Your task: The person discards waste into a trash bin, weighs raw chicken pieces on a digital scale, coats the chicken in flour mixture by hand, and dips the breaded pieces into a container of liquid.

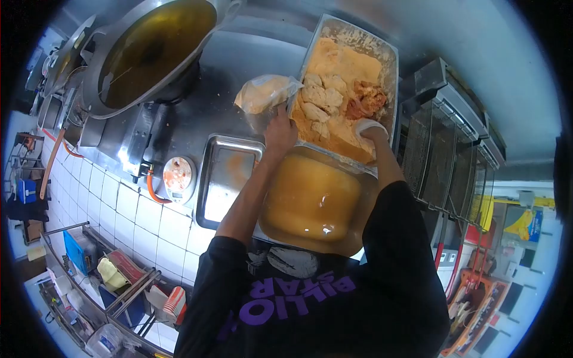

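Note:
My left hand (280,132) is at the left wall of a deep metal tub (389,62), its fingers closed at the rim. Just beyond those fingers, a clear plastic bag (261,94) of orange-tinted powder leans toward the tub. Inside the tub lies orange breading flour (346,56), with several flour-coated chicken pieces (322,95) on the left and wet, reddish marinated pieces (366,100) on the right. My right hand (373,132) reaches into the near right corner, closed on a white, rounded scoop or small bowl (369,124) low in the flour; its exact kind is unclear.
Nearest my body stands a container of yellow-brown liquid (313,197). Left of it is a shallow steel tray (230,170), then a kitchen scale (178,179) with reddish smears. A large pan of oil (158,51) sits on a burner at upper left. Wire racks (441,155) are at right.

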